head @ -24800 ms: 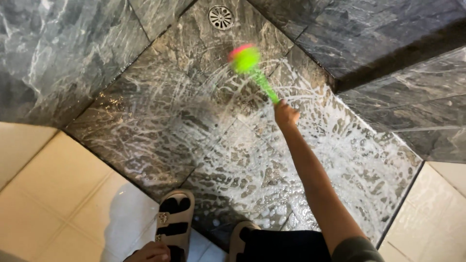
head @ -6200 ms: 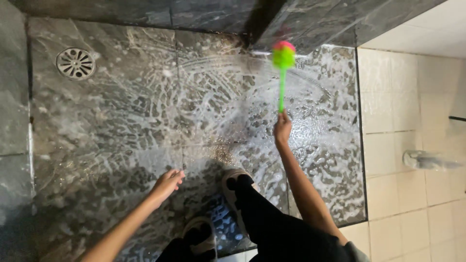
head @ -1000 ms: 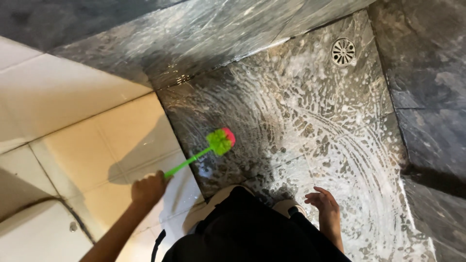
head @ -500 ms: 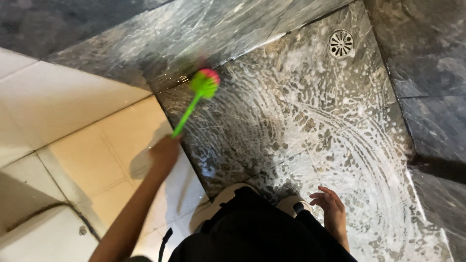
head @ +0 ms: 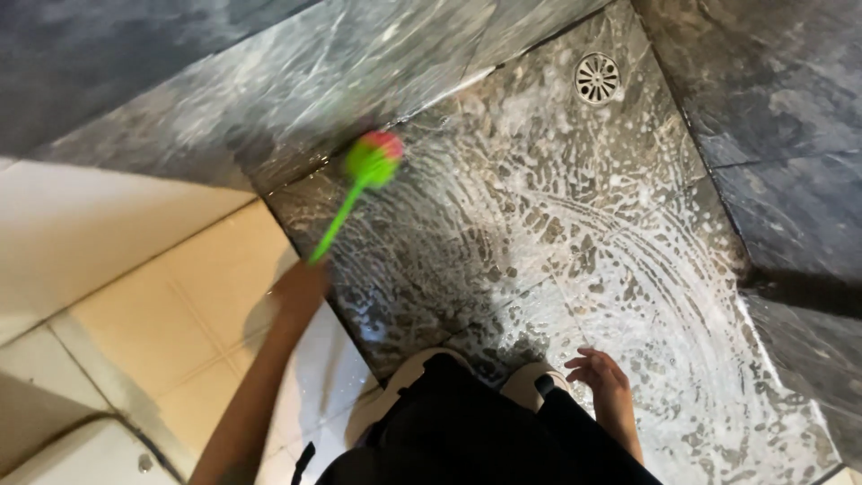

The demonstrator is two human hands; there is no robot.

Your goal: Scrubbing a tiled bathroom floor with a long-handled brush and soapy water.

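the left hand (head: 301, 286) is smeared by motion, so its fingers cannot be told apart, and how they wrap the green handle is unclear. the brush (head: 370, 163) is blurred too: its green and pink head shows no bristles, and whether it touches the dark stone is hard to tell. the left forearm runs off the bottom edge. the right hand (head: 603, 382) is sharp, but its arm is cut off below. dark trousers (head: 467, 431) hide most of both light sandals (head: 530, 384).
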